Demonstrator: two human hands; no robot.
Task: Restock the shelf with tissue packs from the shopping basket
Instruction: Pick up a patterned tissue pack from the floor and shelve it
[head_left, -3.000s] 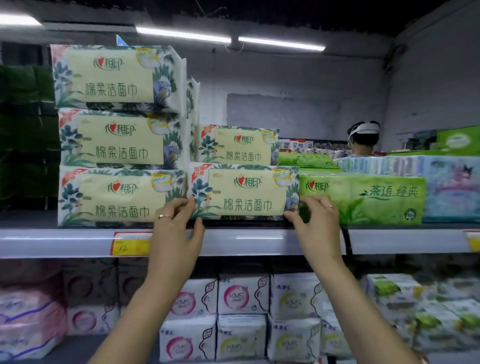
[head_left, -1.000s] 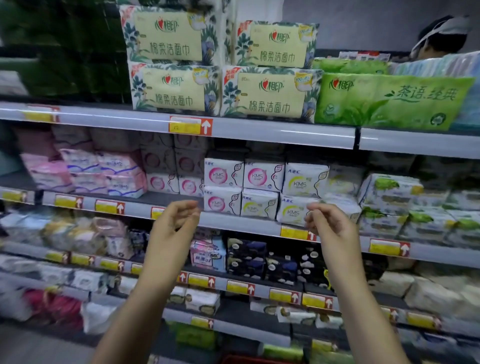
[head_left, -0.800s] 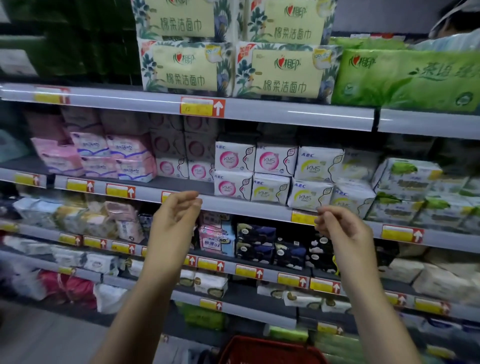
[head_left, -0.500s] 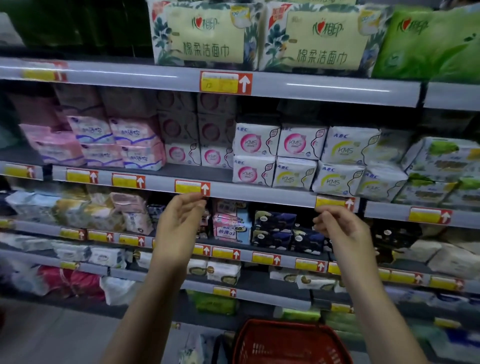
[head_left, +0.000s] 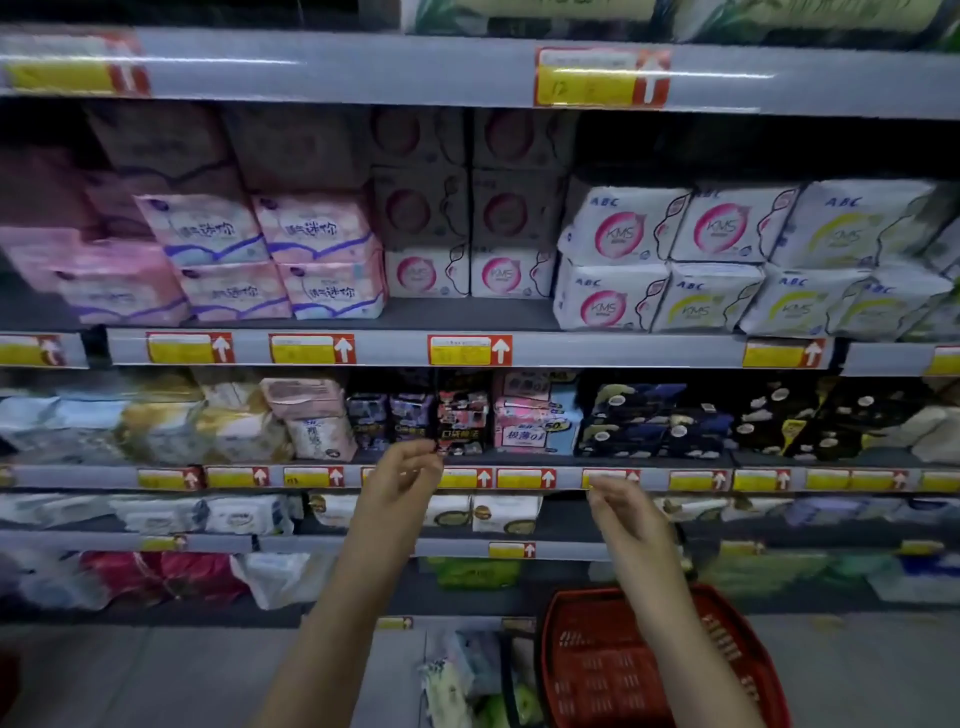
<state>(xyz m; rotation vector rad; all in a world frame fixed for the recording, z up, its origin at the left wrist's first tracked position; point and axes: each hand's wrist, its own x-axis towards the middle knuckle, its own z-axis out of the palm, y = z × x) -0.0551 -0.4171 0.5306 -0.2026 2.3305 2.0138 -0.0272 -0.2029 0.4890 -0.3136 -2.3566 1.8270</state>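
A red plastic shopping basket (head_left: 587, 670) stands on the floor at the bottom right, partly behind my right forearm. Tissue packs (head_left: 457, 680) with pale floral wrapping lie just left of it, blurred. My left hand (head_left: 400, 486) hangs in front of the third shelf, fingers loosely curled and apart, holding nothing. My right hand (head_left: 623, 512) is at the same height above the basket, also loose and holding nothing. The green-and-cream tissue packs (head_left: 545, 13) on the top shelf show only as a strip at the upper edge.
A grey shelf unit (head_left: 363, 67) fills the view with several tiers and yellow price tags. White ABC packs (head_left: 675, 260) and pink packs (head_left: 234, 260) sit on the second tier, dark packs (head_left: 675, 421) on the third. Grey floor (head_left: 156, 675) lies at the bottom left.
My hands have let go of the tissue pack on the top shelf and dropped to the third tier. The view has tilted down, bringing the red basket and floor into sight.
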